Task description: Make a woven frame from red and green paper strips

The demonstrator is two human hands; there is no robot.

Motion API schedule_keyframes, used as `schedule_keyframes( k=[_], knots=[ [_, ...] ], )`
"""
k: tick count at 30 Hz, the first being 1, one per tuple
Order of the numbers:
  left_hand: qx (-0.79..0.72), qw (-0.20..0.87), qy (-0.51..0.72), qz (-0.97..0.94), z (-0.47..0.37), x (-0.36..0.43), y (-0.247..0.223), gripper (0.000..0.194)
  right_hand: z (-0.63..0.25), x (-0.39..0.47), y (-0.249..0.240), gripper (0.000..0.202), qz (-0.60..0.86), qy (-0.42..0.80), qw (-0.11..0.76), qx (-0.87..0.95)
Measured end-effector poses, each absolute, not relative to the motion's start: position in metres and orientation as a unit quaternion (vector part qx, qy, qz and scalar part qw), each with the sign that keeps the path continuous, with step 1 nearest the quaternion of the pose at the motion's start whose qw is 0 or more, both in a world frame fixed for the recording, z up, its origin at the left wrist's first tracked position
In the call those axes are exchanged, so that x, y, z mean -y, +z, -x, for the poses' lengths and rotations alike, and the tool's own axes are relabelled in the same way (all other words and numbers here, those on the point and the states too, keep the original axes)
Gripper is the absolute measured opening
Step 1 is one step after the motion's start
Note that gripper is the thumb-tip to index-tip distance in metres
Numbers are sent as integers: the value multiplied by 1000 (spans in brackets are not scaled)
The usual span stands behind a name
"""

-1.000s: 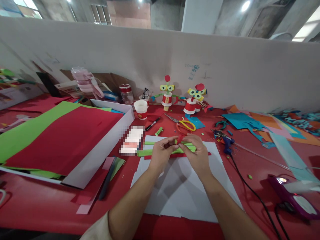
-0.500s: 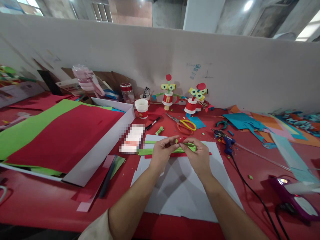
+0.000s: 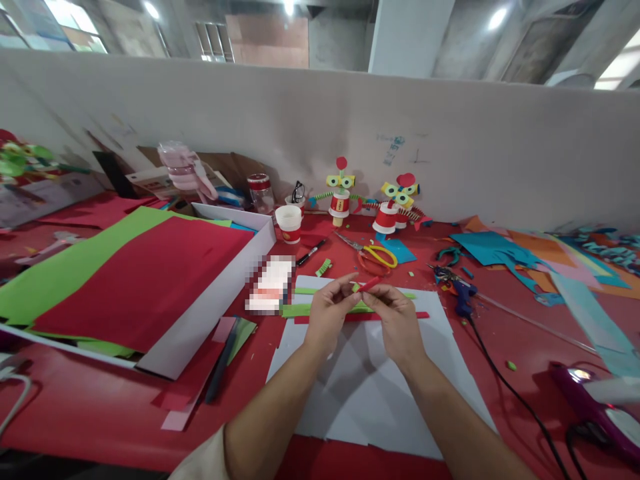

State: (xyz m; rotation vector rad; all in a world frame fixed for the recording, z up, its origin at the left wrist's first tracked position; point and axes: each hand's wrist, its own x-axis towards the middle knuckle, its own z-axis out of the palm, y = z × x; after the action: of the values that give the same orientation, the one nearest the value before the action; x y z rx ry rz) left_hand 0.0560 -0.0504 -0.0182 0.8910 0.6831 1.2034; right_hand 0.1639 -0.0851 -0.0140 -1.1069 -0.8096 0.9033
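Observation:
My left hand (image 3: 327, 308) and my right hand (image 3: 395, 315) meet above a white sheet (image 3: 350, 393). Between their fingertips is a small piece of folded paper strips, with a red strip (image 3: 371, 284) slanting up to the right and a bit of green paper (image 3: 356, 288) beside the left fingers. Both hands are closed in a pinch. Below them, green paper strips (image 3: 296, 311) and a long red strip (image 3: 423, 315) lie across the far part of the sheet, partly hidden by my hands. A short folded green strip (image 3: 323, 267) rests beyond the sheet's edge.
Scissors (image 3: 373, 255), a pen (image 3: 311, 252) and a paper cup (image 3: 289, 224) stand or lie behind. Cup figures (image 3: 340, 203) are against the wall. At left is a white box (image 3: 215, 287) of coloured paper; at right, a glue gun (image 3: 464, 297) with its cord.
The red strip between my fingertips now sticks out further, up and to the right. My hands stay close together; the whole view has shifted slightly.

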Motion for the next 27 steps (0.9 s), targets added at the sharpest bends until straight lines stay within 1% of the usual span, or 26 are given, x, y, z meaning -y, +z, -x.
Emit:
schedule_keyframes(
  k=[7, 12, 17, 20, 24, 27],
  knots=[
    [-328, 685, 521, -389, -56, 49, -15, 22, -161, 86, -14, 19, 481, 438, 678, 343],
    [-333, 685, 516, -392, -55, 48, -13, 22, -160, 87, -15, 23, 492, 443, 669, 338],
    [-349, 712, 497, -352, -54, 47, -11, 25, -158, 88, -18, 20, 501, 452, 644, 362],
    [-359, 695, 509, -359, -53, 46, -12, 26, -157, 89, -17, 22, 495, 467, 640, 357],
    [-359, 669, 522, -390, -54, 45, -13, 25, -158, 88, -16, 20, 510, 464, 630, 358],
    [-345, 664, 531, -398, -53, 45, -14, 30, -158, 88, -17, 22, 519, 457, 625, 362]
  ],
)
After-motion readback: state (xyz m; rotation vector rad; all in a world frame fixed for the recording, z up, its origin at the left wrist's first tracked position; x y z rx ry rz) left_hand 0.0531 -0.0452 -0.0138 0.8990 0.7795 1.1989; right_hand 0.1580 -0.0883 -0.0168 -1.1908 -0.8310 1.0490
